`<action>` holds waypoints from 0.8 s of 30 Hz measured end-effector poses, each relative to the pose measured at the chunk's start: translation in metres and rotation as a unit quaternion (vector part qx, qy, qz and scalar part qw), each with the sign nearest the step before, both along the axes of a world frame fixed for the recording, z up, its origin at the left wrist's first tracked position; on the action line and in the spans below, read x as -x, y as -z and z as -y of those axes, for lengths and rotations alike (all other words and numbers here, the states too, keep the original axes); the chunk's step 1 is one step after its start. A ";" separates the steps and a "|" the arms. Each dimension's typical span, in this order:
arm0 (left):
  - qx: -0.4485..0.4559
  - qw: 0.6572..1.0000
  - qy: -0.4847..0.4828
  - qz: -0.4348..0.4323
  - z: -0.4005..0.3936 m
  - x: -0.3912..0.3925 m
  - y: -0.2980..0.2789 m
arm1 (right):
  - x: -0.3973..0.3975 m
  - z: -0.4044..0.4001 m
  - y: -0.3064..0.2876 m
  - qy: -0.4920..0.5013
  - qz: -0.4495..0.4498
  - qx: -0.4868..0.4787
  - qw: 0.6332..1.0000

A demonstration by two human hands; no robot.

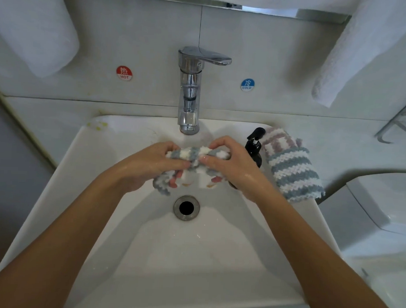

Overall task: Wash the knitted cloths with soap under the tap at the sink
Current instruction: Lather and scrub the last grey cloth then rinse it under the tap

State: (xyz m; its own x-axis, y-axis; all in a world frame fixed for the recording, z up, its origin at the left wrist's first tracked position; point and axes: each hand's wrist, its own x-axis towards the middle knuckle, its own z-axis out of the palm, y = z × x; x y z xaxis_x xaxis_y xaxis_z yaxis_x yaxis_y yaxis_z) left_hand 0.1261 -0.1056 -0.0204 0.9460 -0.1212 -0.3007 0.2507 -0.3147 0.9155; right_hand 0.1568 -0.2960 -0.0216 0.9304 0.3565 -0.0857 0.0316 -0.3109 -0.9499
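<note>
Your left hand [148, 162] and your right hand [229, 162] meet over the sink [86, 172], just in front of the tap [190, 93] and a little behind the drain [186, 207]. Between them you hold a grey-and-white striped cloth [192, 154], bunched up into a thick roll. The fingers of each hand are curled over the top of the roll and the thumbs press in from the near side, so the cloth is pinched from both ends. Your fingertips show again below the roll, where the loose lower part of the cloth hangs down toward the drain. Both hands and wrists look wet and shiny. Whether water is running from the tap cannot be told.

To the right of the tap, on the sink's back right corner, stands a dark soap bottle [254, 148] with a black pump head, partly hidden behind your right hand. Just right of that bottle lie two more cloths on the rim: a pink-and-white striped cloth [277, 139] farther back, and a blue-and-white striped cloth [293, 173] lying partly over it and reaching toward the near edge.

On the wall beside the tap, a red hot sticker [124, 73] sits to its left and a blue cold sticker [247, 84] to its right. White towels hang higher up, one towel [36, 30] far left of the tap and another towel [362, 51] far right.
</note>
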 end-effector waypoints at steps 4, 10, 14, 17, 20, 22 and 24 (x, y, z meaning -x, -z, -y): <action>0.027 0.997 -0.071 0.031 0.004 -0.003 -0.003 | 0.001 0.000 0.000 0.091 -0.074 -0.094 0.989; -0.063 0.954 -0.226 0.186 0.041 0.000 0.020 | 0.003 -0.022 0.016 0.142 0.000 -0.066 0.988; -0.054 0.922 -0.272 0.270 0.066 0.008 0.023 | 0.006 -0.048 0.012 0.198 -0.021 -0.143 0.969; -0.010 0.914 -0.326 0.240 0.064 -0.002 0.025 | 0.021 -0.060 0.015 0.206 -0.020 -0.173 0.963; 0.022 0.904 -0.345 0.251 0.062 -0.002 0.029 | 0.026 -0.065 0.019 0.192 -0.022 -0.172 0.966; 0.025 0.903 -0.322 0.282 0.078 0.014 0.030 | 0.015 -0.062 0.017 0.224 -0.067 -0.219 0.947; 0.035 0.905 -0.313 0.287 0.085 0.019 0.028 | 0.014 -0.059 0.017 0.213 -0.083 -0.248 0.941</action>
State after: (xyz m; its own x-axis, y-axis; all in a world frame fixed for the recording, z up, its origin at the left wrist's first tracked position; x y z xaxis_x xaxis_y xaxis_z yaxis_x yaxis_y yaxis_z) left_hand 0.1072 -0.1905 -0.0489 0.8335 0.4935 0.2485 -0.1623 -0.2113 0.9638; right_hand 0.1426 -0.2365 -0.0389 0.9865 -0.0108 -0.1633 -0.1569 0.2215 -0.9625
